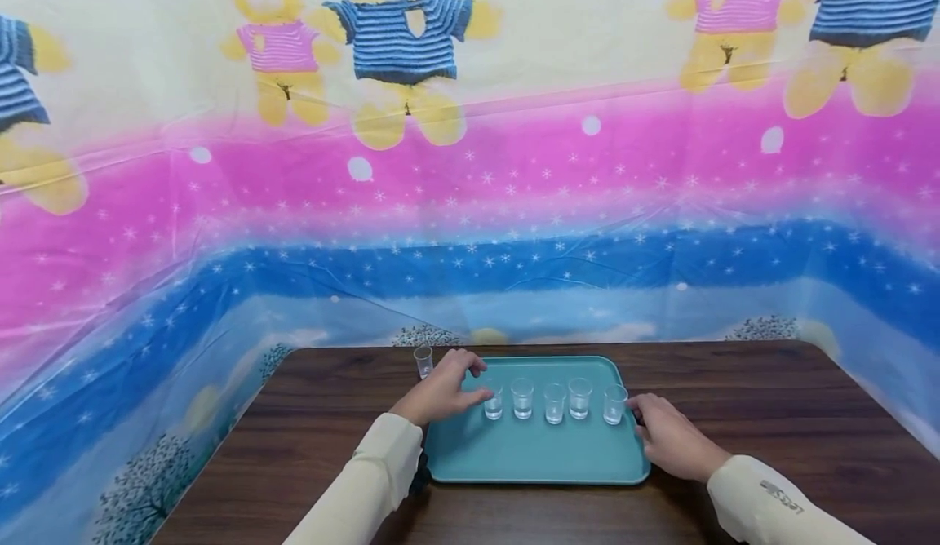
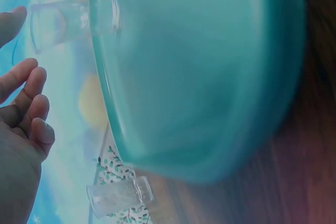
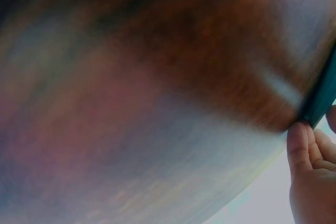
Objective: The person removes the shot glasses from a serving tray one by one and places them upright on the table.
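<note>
A teal tray lies on the table with a row of several small clear glasses on it. My left hand hovers over the tray's left side, thumb and fingers spread apart, close to the leftmost glass. In the left wrist view, thumb and fingertips stand just short of that glass, with nothing between them. At the tray's right rim, my right hand pinches the edge beside the rightmost glass. The right wrist view shows its fingers against the dark teal rim, thumb mostly out of frame.
Another small clear glass stands off the tray, behind my left hand near the table's back edge. The dark wood table reaches back to a patterned cloth backdrop with bears and snowflakes.
</note>
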